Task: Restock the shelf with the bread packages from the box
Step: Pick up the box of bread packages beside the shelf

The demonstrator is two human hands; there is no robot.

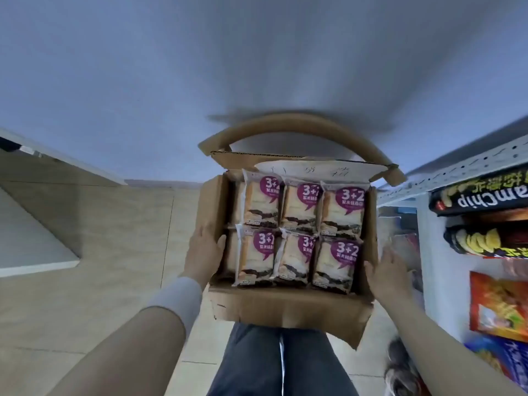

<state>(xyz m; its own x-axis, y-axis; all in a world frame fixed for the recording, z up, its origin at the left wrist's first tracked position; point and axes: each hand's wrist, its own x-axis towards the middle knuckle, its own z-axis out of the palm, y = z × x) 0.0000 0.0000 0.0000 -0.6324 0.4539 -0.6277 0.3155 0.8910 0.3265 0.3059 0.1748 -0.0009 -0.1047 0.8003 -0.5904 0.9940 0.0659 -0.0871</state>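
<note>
Brown corrugated cardboard box (288, 310), flaps open, is carried in front of the person's dark trousers (271, 361), above a beige tiled floor (114, 224). It holds the clear-film bread packages with purple labels (338, 265), six showing in two rows of three from the far edge to the near edge, with what looks like more tucked against the left wall. The left hand (204, 252) grips that left wall, thumb hooked over the rim. The right hand (388, 272) lies with fingers spread and fairly straight at the right wall; blur hides whether it presses there. Just right of the box stands the white metal shelf (437, 247), carrying black chip tubes (480, 195) and an orange snack bag (497, 307).

The packages probably handle light, soft and easily crushed, with slick film. Pinching a crimped end seam or cupping the sides looks wiser than squeezing the middle, starting at the box's near right corner.
</note>
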